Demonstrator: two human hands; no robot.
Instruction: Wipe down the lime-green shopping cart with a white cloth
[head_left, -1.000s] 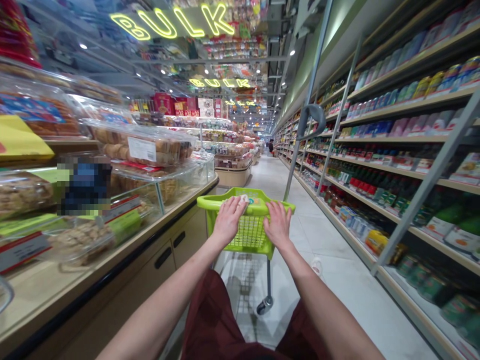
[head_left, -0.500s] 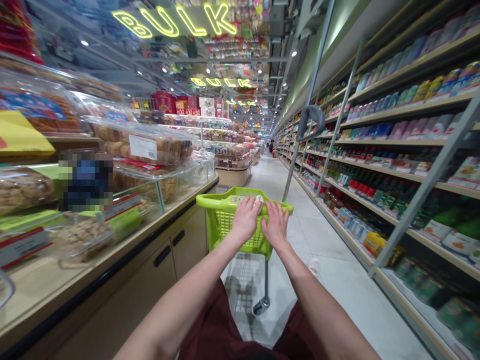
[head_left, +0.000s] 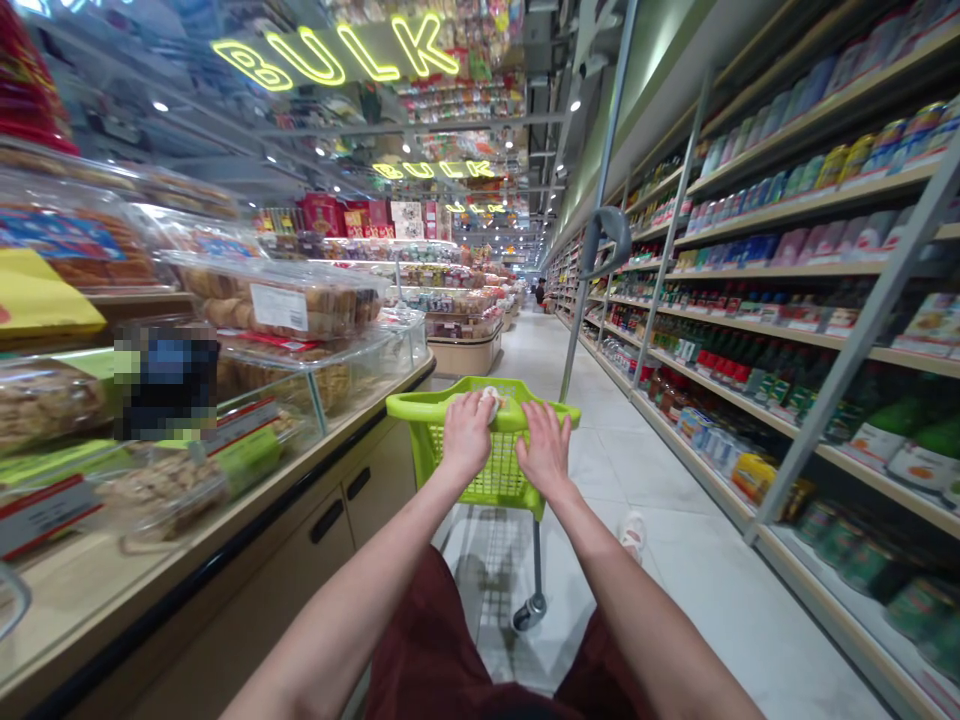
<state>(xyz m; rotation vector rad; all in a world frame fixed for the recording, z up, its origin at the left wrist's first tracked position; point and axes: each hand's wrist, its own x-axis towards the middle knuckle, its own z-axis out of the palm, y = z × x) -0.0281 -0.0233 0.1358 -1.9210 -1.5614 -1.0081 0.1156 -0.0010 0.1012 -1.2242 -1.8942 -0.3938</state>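
A lime-green shopping cart point(head_left: 420, 450) with a lattice basket stands in front of me in the aisle. My left hand point(head_left: 466, 435) is closed over the left-middle of its handle point(head_left: 510, 418), pressing a crumpled white cloth or wipe point(head_left: 491, 396) against it; most of the cloth is hidden under the fingers. Towards the handle's right end, my right hand point(head_left: 545, 445) curls its fingers over the top of the bar. What lies under the right fingers cannot be seen.
On the left runs a counter point(head_left: 315, 440) stacked with clear boxes of baked goods point(head_left: 300, 300). Shelves point(head_left: 795, 270) of cans and bottles line the right side. A metal pole point(head_left: 600, 150) with a grey handle point(head_left: 606, 242) rises beyond the cart. Pale floor tiles point(head_left: 525, 345) stretch down the aisle.
My left hand has slid left along the handle with the white cloth, widening the gap between my hands. My right hand stays at about the same place on the bar.
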